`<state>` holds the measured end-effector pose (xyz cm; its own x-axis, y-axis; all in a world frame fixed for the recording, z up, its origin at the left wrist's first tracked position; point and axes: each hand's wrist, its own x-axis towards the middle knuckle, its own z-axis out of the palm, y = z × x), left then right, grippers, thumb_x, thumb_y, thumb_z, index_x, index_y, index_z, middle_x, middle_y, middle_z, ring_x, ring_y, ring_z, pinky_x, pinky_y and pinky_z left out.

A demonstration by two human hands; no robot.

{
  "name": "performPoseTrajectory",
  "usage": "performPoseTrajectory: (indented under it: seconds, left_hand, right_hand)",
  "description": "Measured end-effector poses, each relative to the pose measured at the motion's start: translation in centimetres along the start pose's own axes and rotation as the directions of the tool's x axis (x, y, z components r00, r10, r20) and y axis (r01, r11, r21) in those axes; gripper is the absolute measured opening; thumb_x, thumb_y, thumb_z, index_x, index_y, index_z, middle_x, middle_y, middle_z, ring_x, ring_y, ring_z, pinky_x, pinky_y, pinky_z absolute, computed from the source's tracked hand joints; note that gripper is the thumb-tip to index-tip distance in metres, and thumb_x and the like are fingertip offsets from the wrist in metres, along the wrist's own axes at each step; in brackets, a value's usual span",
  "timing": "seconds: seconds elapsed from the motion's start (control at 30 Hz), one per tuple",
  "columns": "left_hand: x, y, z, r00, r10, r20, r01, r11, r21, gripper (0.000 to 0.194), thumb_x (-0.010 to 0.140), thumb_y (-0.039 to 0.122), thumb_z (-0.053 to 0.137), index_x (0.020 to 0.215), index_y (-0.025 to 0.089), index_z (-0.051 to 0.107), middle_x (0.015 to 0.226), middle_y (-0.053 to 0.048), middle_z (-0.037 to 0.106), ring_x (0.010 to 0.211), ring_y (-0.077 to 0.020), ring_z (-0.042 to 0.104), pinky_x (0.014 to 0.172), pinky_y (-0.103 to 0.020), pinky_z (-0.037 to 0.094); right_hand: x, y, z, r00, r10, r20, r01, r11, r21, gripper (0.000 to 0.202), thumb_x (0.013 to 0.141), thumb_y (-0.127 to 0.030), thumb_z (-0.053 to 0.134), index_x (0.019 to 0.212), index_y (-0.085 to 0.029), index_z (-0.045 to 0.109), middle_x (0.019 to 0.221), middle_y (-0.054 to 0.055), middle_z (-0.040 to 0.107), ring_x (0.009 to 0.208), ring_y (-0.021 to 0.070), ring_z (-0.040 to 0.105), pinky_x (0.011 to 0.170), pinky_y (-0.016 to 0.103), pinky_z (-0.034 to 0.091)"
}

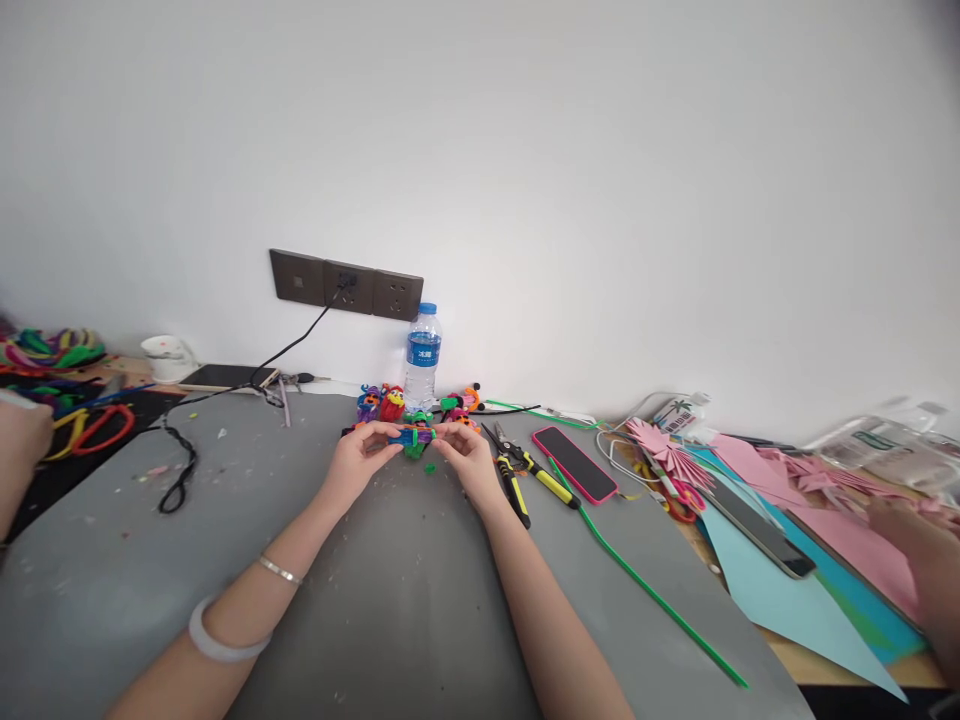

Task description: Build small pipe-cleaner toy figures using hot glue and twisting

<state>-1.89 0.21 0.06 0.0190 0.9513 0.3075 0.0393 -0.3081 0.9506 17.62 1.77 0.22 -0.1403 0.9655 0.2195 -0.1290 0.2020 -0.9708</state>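
Note:
Between my two hands, at the middle of the table, is a small fuzzy pipe-cleaner figure (417, 441) in green, blue and purple. My left hand (363, 456) pinches its blue left side with thumb and forefinger. On the other side my right hand (471, 464) pinches the purple end. The fingers hide part of the figure. Just behind stand a red-and-yellow fuzzy figure (392, 401), a blue-and-purple one (368, 402) and an orange one (471, 398). A green scrap (430, 468) lies below my fingertips. Yellow-and-black pliers (551, 482) rest to the right of my right hand.
A water bottle (421, 380) stands against the wall. Right of the pliers lie a pink-cased phone (575, 464) and a long green pipe cleaner (651, 592). A black cord (296, 345) hangs from the socket. Other people's hands (22, 435) show at both edges, near scissors (105, 430) and coloured paper (795, 620).

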Motion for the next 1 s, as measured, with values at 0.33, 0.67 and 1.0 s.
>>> performPoseTrajectory:
  seconds: [0.33,0.67,1.0]
  left_hand:
    - [0.2,-0.4,-0.1,0.996,-0.090,0.020,0.091,0.995,-0.032,0.049,0.068,0.041,0.074,0.107,0.014,0.063,0.113,-0.015,0.071,0.107,-0.0274,0.066,0.099,-0.044,0.049]
    - [-0.2,0.7,0.0,0.973,-0.219,0.074,0.219,0.976,0.009,0.035,0.065,0.037,0.076,0.093,0.017,0.067,0.104,-0.009,0.073,0.096,-0.0256,0.068,0.085,-0.039,0.054]
    - [-0.3,1.1,0.2,0.977,-0.211,0.029,0.212,0.977,-0.017,0.032,0.060,0.035,0.078,0.085,0.017,0.070,0.094,-0.008,0.074,0.088,-0.0236,0.067,0.079,-0.037,0.055]
  right_hand:
    - [-0.2,-0.2,0.1,1.000,-0.030,0.010,0.030,0.999,-0.023,0.022,0.070,-0.033,0.075,0.086,-0.019,0.067,0.086,0.004,0.070,0.078,0.0189,0.064,0.074,0.031,0.051]
    - [-0.1,-0.3,-0.2,0.996,-0.087,0.029,0.090,0.992,-0.091,0.020,0.072,-0.032,0.073,0.087,-0.020,0.070,0.084,0.005,0.069,0.073,0.0179,0.061,0.069,0.030,0.051]
    - [-0.2,-0.1,-0.6,0.963,-0.260,0.071,0.269,0.942,-0.200,0.014,0.076,-0.030,0.072,0.087,-0.021,0.071,0.083,0.004,0.065,0.073,0.0172,0.057,0.068,0.030,0.048]
